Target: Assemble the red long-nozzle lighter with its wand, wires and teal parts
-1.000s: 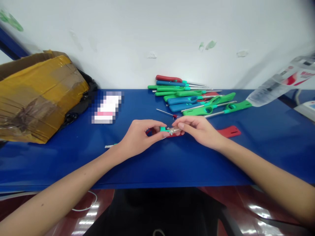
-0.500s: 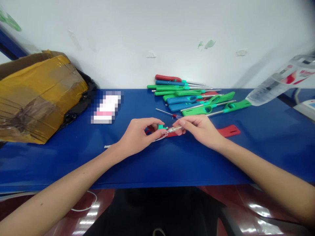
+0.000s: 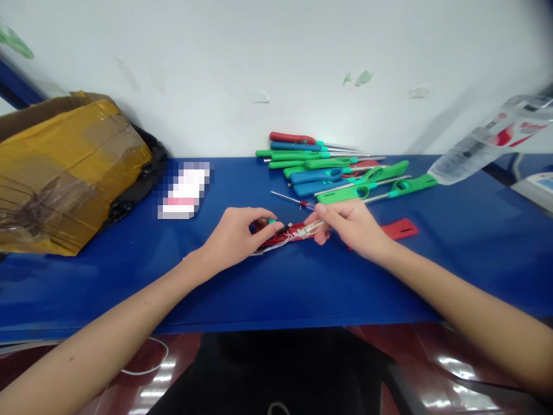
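My left hand point(image 3: 235, 235) is closed in a pinch on a small green and black part point(image 3: 276, 226) at the left end of a red lighter shell half point(image 3: 288, 236) lying on the blue table point(image 3: 276, 276). My right hand point(image 3: 352, 225) is closed, pinching a clear lighter insert with a thin tube point(image 3: 307, 229) over the same red shell. White wires trail under the left fingers. A second red shell half point(image 3: 400, 229) lies just right of my right hand.
A pile of long green, blue and red stick lighters point(image 3: 332, 170) lies at the back by the wall. A thin metal rod with a red tip point(image 3: 290, 199) lies in front of it. A taped cardboard box point(image 3: 64, 173) stands at the left, a clear plastic bag point(image 3: 488, 147) at the right.
Both hands have lowered the parts onto the red shell half on the table. The left fingers have shifted left along it, and the small green part now sits lower.
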### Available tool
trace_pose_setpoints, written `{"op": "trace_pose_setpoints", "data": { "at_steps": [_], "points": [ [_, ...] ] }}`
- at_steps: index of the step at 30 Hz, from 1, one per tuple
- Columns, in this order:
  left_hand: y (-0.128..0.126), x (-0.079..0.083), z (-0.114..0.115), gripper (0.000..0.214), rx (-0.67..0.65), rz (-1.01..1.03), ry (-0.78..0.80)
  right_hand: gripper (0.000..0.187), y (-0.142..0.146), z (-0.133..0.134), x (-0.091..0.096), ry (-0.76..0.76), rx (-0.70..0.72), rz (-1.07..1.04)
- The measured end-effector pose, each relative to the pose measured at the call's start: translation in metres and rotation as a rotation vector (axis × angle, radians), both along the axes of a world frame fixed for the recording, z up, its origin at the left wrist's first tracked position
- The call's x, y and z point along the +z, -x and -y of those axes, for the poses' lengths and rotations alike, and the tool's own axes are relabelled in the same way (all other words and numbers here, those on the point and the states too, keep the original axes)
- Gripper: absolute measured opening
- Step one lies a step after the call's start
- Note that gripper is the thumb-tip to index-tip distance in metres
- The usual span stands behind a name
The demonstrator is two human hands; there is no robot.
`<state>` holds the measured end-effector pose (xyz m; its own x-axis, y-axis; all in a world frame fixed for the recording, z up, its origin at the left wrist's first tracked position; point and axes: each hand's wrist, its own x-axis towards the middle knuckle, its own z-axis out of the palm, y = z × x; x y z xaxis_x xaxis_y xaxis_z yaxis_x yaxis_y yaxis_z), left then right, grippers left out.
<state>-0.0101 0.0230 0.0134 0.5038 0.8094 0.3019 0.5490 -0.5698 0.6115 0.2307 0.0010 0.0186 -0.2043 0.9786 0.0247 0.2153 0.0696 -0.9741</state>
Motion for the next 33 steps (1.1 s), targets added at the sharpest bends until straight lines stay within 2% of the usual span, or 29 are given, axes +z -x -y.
{"op": "trace_pose_setpoints", "data": {
  "at_steps": [11,18,33],
  "points": [
    [0.002,0.001,-0.001,0.031,-0.003,0.006,0.009,0.042,-0.003,-0.004,-0.002,0.083,0.035,-0.125],
    [0.005,0.004,-0.001,0.029,0.011,0.035,-0.018,0.031,-0.006,-0.008,-0.005,0.051,0.049,-0.064],
    [0.005,-0.002,0.000,0.021,-0.066,-0.022,-0.107,0.028,-0.009,-0.009,-0.008,0.028,0.086,-0.062]
  ]
}}
